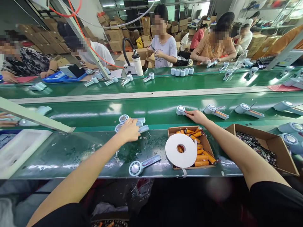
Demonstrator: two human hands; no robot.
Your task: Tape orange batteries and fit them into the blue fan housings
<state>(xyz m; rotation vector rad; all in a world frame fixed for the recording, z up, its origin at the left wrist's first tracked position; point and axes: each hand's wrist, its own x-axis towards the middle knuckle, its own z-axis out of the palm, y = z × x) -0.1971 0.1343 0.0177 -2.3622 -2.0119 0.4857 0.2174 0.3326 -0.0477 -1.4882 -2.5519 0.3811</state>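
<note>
My left hand [129, 130] is closed over the handles of light-blue handheld fans at the near edge of the green belt. The round head of one fan [123, 118] shows beyond the hand; a second lies just nearer, partly covered. Out on the belt, my right hand [196, 116] grips another handheld fan [180, 110] by its handle, which the fingers mostly hide. In front of me on the bench lies an open-backed fan [135, 168] with thin wires along its handle.
A white tape roll [169, 153] rests on a carton of orange battery cells [201, 162]. To the right, another carton [284, 157] holds small dark parts. More fans [242, 108] line the belt [156, 108]. A metal post [35, 115] slants at left; several people sit opposite.
</note>
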